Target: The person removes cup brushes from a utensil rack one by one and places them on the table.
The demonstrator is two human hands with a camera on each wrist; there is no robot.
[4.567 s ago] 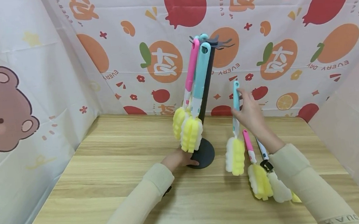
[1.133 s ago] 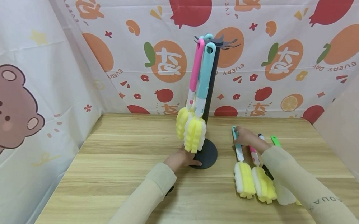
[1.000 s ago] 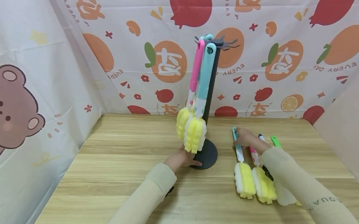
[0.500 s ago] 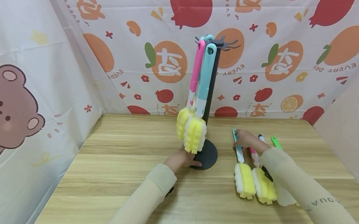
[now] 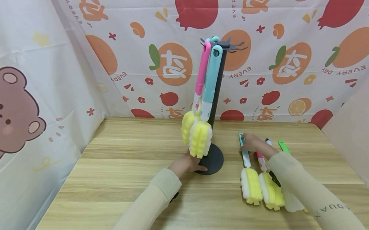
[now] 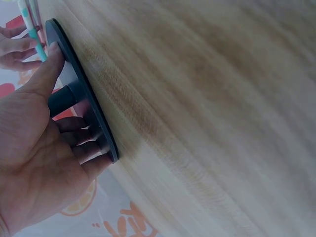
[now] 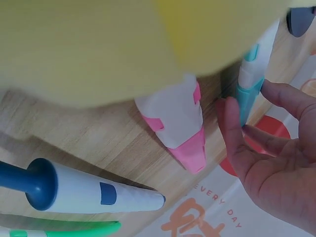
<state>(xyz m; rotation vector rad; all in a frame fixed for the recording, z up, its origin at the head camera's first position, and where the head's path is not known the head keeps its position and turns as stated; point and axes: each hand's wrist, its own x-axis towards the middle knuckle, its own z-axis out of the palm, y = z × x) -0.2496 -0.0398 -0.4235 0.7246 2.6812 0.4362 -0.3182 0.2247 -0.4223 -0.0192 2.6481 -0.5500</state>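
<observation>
My left hand [image 5: 186, 163] presses on the round black base [image 6: 84, 84] of a stand, its fingers and thumb spread on either side of the pole. From the stand's top hang a pink-handled bottle brush [image 5: 203, 70] and a teal-handled one [image 5: 212, 77], both with yellow and white sponge heads; another teal loop shows behind them. At the right, my right hand [image 5: 253, 143] pinches the teal handle [image 7: 249, 94] of another bottle brush [image 5: 251, 186], which lies along the table with its sponge head toward me.
Beside the right hand lie a pink-handled brush [image 5: 272, 191], a brush with a dark blue and white handle [image 7: 84, 190], and a green-handled one [image 5: 284, 147], partly hidden by the right sleeve. A printed cloth [image 5: 121, 10] stands behind the wooden table [image 5: 114, 151].
Several seconds ago my right hand held the teal-handled brush upright, nearer the stand's hooks; now it is down on the table. Over the last second hardly anything moves. My left hand stays on the base.
</observation>
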